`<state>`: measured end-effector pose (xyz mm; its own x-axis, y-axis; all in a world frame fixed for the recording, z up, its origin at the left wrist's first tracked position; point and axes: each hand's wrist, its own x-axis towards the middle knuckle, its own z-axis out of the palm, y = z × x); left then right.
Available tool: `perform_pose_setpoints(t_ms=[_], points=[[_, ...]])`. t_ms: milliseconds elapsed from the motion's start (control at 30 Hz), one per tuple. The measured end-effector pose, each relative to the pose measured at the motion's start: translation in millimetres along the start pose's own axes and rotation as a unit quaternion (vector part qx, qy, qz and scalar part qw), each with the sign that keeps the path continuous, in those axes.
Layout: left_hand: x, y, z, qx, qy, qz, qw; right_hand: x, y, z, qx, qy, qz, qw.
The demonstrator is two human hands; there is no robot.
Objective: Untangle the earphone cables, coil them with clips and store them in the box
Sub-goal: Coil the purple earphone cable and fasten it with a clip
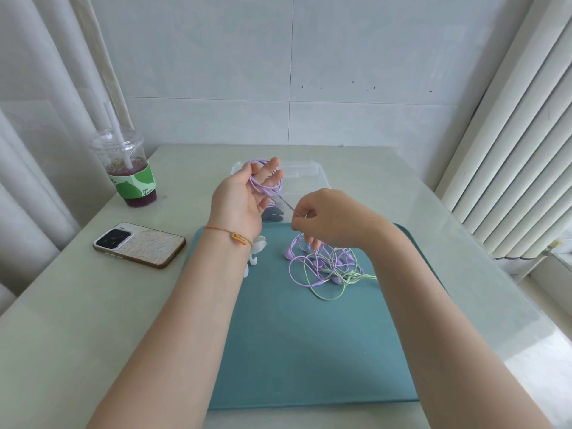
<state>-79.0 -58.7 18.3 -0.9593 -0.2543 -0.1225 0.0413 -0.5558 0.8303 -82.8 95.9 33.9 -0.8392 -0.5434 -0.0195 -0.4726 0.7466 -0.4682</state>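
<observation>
Both forearms come in from the bottom of the frame, over a teal mat (297,351) on the pale green bench (77,305). Red thread bracelet (230,236) on my left wrist.

Left hand (244,199), centre frame, palm up, fingers nearly straight and raised. Purple earphone cable (264,184) looped several turns around those fingers; the grip here is loose, the coil resting on the fingers, none of them closed on it.

Right hand (331,221), just right of centre, fingers curled, thumb and forefinger pinching the same purple cable. A short taut run of it goes up and left from the pinch to the coil.

Below the right hand, on the mat: tangled pile of cables (328,267), purple and light green strands crossing each other, purple earbuds among them. I cannot tell how many sets.

White clip (255,252) on the mat, partly hidden behind my left wrist.

Clear plastic box (305,178) beyond the mat's far edge, behind both hands; dark shapes inside, not identifiable.

Left of the mat: phone (139,244) face down. Upper left: lidded plastic cup (131,171) with a straw, green sleeve and dark purple drink.
</observation>
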Motion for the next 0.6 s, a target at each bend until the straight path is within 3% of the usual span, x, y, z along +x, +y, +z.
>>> perform_pose_setpoints(t_ms=[233, 467, 600], points=[[-16.2, -10.4, 15.7, 0.195, -0.046, 0.045, 0.979, -3.5, 1.3, -9.5, 0.066, 0.108, -0.036, 0.991], [-20.2, -19.1, 23.0, 0.277, -0.093, 0.053, 0.955, -2.2, 5.9, -16.5, 0.041, 0.133, -0.045, 0.989], [-13.4, -23.0, 21.9, 0.266, -0.119, 0.005, 0.957, -3.0, 8.8, -22.0, 0.082, 0.135, -0.045, 0.986]])
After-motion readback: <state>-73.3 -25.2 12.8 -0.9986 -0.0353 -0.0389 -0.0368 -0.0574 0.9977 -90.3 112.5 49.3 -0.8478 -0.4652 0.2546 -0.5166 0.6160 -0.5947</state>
